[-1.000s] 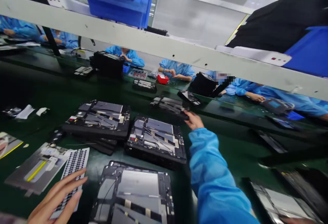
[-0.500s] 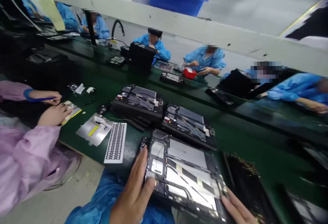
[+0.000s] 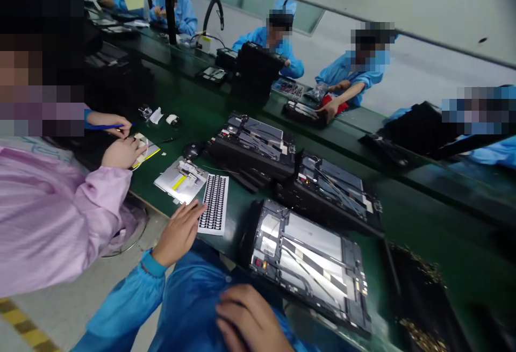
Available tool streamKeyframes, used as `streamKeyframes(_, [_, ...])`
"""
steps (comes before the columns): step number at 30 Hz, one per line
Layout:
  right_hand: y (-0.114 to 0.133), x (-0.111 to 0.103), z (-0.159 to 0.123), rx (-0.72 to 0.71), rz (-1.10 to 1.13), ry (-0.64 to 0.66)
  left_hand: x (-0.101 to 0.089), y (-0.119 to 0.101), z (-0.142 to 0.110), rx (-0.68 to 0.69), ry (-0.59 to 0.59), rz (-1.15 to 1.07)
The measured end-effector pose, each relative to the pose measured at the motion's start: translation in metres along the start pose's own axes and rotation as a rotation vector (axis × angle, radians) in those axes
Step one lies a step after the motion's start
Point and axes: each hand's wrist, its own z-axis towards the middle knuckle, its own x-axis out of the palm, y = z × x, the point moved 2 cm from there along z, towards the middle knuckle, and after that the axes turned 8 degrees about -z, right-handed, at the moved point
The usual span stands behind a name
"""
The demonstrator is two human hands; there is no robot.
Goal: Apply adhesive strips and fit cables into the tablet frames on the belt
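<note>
The person's left hand comes from the lap side with palm down and fingers almost straight, and its fingertips are at the left edge of a white sheet with rows of black marks; this hand is open, not grasping. The right hand is in front of the blue-clothed lap, fingers bent; its palm is hidden, so I cannot tell if it holds something. The sheet lies flat, to the left of the nearest black rectangular device with silver plates and dark cables, which I take as landmark. This device lies with its inside showing upward. Between it and the sheet there is a bare strip of the dark green table. Behind the landmark stand two stacks of similar devices, the right stack close to it, the left stack farther away. The table's front edge runs close below both sheet and landmark.
</note>
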Motion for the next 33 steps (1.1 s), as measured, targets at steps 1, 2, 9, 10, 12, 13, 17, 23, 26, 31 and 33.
streamKeyframes(1, [0.003,0.023,0.019,-0.010,-0.013,0.042,0.000,0.008,-0.001,-0.004,0.030,0.000])
streamKeyframes(2, [0.001,0.043,0.036,0.015,-0.055,0.062,0.001,0.013,-0.003,-0.012,0.049,0.001])
streamKeyframes(9, [-0.052,0.113,0.083,0.323,-0.352,0.041,0.014,0.011,-0.013,-0.035,0.047,0.019])
streamKeyframes(10, [-0.056,0.115,0.084,0.328,-0.361,0.053,0.014,0.010,-0.013,-0.035,0.041,0.023])
streamKeyframes(12, [-0.060,0.117,0.088,0.336,-0.374,0.086,0.014,0.009,-0.012,-0.037,0.034,0.027])
streamKeyframes(13, [-0.061,0.117,0.092,0.342,-0.381,0.103,0.014,0.009,-0.011,-0.038,0.033,0.027])
streamKeyframes(17, [-0.057,0.115,0.108,0.358,-0.410,0.163,0.015,0.012,-0.008,-0.028,0.026,0.004])
streamKeyframes(23, [-0.019,0.060,0.091,0.131,-0.288,0.091,0.017,0.021,0.000,0.037,0.025,0.034])
streamKeyframes(26, [0.005,0.001,0.048,-0.011,-0.148,-0.043,0.013,0.004,0.000,0.031,-0.054,-0.025])
streamKeyframes(31, [-0.014,-0.072,-0.017,0.401,-0.401,-0.202,0.016,-0.072,-0.008,0.306,-0.211,-0.156])
streamKeyframes(33, [-0.025,-0.079,-0.028,0.439,-0.483,-0.186,0.027,-0.103,-0.008,0.458,-0.147,-0.163])
